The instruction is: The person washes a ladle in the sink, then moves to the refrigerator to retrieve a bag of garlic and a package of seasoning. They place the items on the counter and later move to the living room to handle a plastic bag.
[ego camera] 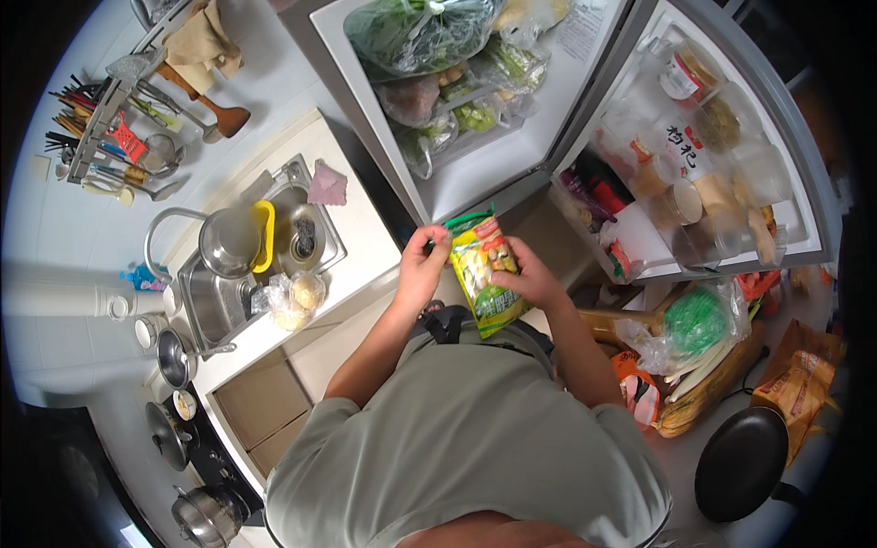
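Note:
A yellow and green plastic food packet (482, 282) is in front of my waist, tilted, with printed writing on its face. My right hand (536, 277) grips its right side, the thumb lying across the front. At the packet's upper left corner, the fingertips of my left hand (422, 266) pinch the end of a green strip (470, 220) that runs along the top edge. Whether the packet's mouth is sealed cannot be seen. Beyond my hands stands a refrigerator with its door (812, 171) swung wide to the right; bagged green vegetables (425, 34) fill a shelf inside.
Left of me, the counter holds a double steel sink (212, 301), a yellow-rimmed basket (266, 236) and a bag of round pale food (301, 301). Jars and packets line the door shelves. On the right lie a long squash (712, 401), a black frying pan (742, 466) and several bags.

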Demonstrator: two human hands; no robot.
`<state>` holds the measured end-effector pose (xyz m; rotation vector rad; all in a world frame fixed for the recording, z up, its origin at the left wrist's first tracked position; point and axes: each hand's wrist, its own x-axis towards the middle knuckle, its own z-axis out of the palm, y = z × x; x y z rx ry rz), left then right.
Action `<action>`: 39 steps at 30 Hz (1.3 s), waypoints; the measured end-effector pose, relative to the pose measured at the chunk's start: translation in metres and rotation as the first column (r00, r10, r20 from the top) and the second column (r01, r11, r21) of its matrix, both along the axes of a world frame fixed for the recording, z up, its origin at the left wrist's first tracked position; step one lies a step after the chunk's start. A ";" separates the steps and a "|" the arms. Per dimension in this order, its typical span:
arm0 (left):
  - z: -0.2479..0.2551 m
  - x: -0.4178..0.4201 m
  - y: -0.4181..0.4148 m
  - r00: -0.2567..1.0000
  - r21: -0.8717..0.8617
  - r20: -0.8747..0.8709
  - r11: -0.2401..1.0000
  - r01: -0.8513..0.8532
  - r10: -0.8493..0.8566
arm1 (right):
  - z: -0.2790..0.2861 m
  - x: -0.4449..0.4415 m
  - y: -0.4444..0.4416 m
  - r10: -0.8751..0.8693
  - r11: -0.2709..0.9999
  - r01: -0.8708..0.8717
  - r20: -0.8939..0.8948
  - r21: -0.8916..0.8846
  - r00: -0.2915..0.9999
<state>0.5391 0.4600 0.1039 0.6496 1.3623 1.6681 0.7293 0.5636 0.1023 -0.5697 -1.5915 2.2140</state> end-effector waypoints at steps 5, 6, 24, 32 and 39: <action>-0.011 -0.018 -0.019 0.994 0.003 0.043 0.995 0.102 -0.102 | 0.003 -0.004 -0.005 0.068 0.998 -0.068 -0.028 0.002 0.997; -0.011 -0.021 -0.019 0.985 -0.026 0.113 0.991 0.131 -0.127 | 0.002 -0.006 -0.006 0.067 0.998 -0.067 -0.032 -0.007 0.997; -0.045 -0.043 -0.025 0.886 -0.259 0.422 0.911 0.321 -0.192 | -0.001 -0.014 -0.025 -0.059 0.896 -0.066 0.264 0.438 0.963; -0.038 -0.045 -0.034 0.844 -0.197 0.433 0.880 0.432 -0.317 | -0.016 -0.012 -0.022 0.026 0.943 -0.101 0.230 0.318 0.973; -0.040 -0.054 -0.019 0.934 -0.261 0.005 0.901 0.347 -0.358 | -0.017 -0.019 -0.014 -0.007 0.885 -0.134 0.299 0.447 0.954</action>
